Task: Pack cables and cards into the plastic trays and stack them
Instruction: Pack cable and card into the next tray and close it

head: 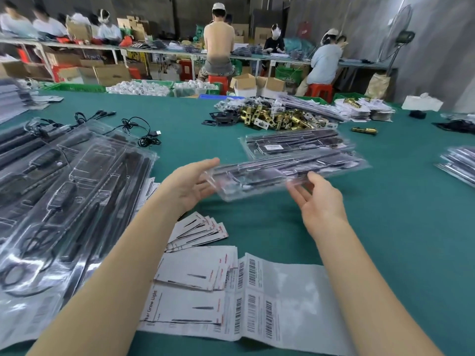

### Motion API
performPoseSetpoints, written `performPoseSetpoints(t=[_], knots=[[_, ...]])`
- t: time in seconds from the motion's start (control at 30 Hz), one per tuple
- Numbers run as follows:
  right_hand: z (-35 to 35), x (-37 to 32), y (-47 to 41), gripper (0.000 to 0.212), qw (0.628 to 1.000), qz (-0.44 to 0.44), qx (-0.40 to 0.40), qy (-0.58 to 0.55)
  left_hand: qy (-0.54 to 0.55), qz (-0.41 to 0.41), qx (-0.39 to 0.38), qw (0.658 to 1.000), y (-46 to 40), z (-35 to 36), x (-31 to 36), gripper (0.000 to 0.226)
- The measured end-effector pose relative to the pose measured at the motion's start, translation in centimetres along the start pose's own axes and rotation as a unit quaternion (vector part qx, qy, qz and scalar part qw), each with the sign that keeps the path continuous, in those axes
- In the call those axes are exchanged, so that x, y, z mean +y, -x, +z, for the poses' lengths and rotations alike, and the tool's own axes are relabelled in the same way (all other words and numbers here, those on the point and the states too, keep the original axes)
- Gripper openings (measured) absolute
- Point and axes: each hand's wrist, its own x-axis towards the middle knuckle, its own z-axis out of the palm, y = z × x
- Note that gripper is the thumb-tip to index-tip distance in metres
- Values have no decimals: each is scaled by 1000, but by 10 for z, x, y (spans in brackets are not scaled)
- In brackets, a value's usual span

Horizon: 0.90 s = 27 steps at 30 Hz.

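A clear plastic tray with dark parts in it hangs blurred above the green table. My left hand has straight fingers against the tray's left end. My right hand pinches its near edge, thumb on top and fingers beneath. Just behind the tray lies a filled tray stack. A large heap of filled trays covers the left side. White printed cards lie fanned under my left forearm, with more cards nearer me. Loose black cables lie at the heap's far edge.
A barcode label sheet lies near the front edge. Brass lock parts and bagged pieces are piled beyond the tray stack. Another tray pile sits at the right edge. People work at benches in the background.
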Motion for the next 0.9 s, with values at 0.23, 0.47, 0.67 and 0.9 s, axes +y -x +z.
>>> performPoseSetpoints(t=[0.23,0.47,0.67,0.9], knots=[[-10,10,11,8,997,53,-2,47,-172,85,14,981,-6,2,-13,32],[-21,-4,7,15,970,130,-72,194,-243,99,28,964,-6,3,-19,25],[-26,-16,7,31,801,24,-147,580,-424,190,134,875,-13,-4,-25,21],[-10,7,-1,37,531,-297,-125,783,-530,204,71,820,-12,-3,-31,33]])
